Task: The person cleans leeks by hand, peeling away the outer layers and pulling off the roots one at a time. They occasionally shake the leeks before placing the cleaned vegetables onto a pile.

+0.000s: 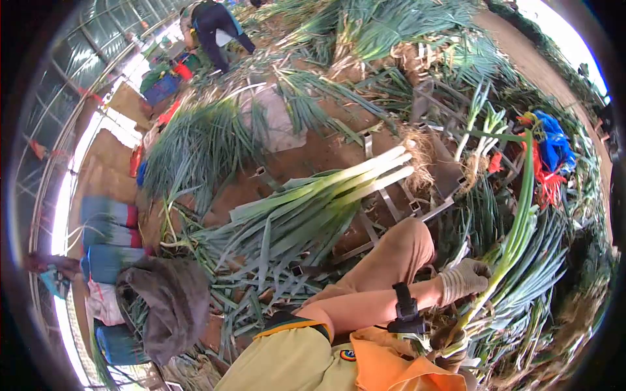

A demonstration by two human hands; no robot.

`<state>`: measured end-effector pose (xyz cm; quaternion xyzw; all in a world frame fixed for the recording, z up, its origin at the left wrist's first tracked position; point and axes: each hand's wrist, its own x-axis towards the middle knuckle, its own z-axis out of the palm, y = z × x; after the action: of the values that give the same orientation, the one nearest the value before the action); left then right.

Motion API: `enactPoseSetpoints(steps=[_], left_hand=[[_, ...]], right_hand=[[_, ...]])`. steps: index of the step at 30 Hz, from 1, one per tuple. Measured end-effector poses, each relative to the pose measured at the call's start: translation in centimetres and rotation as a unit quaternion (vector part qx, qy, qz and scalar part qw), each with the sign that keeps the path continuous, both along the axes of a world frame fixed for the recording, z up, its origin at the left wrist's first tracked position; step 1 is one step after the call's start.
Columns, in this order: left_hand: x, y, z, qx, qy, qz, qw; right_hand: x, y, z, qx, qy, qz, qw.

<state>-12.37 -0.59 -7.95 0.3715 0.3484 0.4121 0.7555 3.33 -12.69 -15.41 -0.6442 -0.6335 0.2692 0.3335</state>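
At the left a grey cloth (166, 306) lies beside stacked blue sacks (107, 225), and a bundle of trimmed leeks (326, 195) rests across a metal frame (391, 208) in the middle, white ends pointing right. Right of the bent knee (404, 251), the gloved left hand (463, 280) is closed around a long leek stalk (515, 241) that curves up over the leaf litter towards blue and red strings (551, 156). The right hand (448, 340) sits low at the stalk's root end, mostly hidden, so I cannot tell its grip.
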Motion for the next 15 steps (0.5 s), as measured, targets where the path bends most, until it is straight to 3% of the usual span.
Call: enactPoseSetpoints(steps=[3,5,8,10,15], left_hand=[[-2.3,0.0,2.4,-0.041,-0.012,0.005,0.999],[-2.7,0.4,2.4,0.027,-0.035,0.035,0.998],[-5.1,0.6,3.5,0.0,-0.064,0.033,0.997],[-7.5,0.9,5.2,0.023,0.003,0.051,0.998],[-10.3,1.5,4.5,0.069,-0.001,0.102,0.992]], right_hand=[[-1.5,1.5,0.4,-0.003,0.009,-0.001,1.0],[-2.4,2.2,0.7,-0.005,0.013,-0.001,1.0],[-3.5,3.1,1.3,-0.005,0.018,0.003,1.0],[-4.3,3.8,1.6,-0.004,0.023,0.008,1.0],[-5.8,5.4,2.2,0.004,0.035,0.031,0.999]])
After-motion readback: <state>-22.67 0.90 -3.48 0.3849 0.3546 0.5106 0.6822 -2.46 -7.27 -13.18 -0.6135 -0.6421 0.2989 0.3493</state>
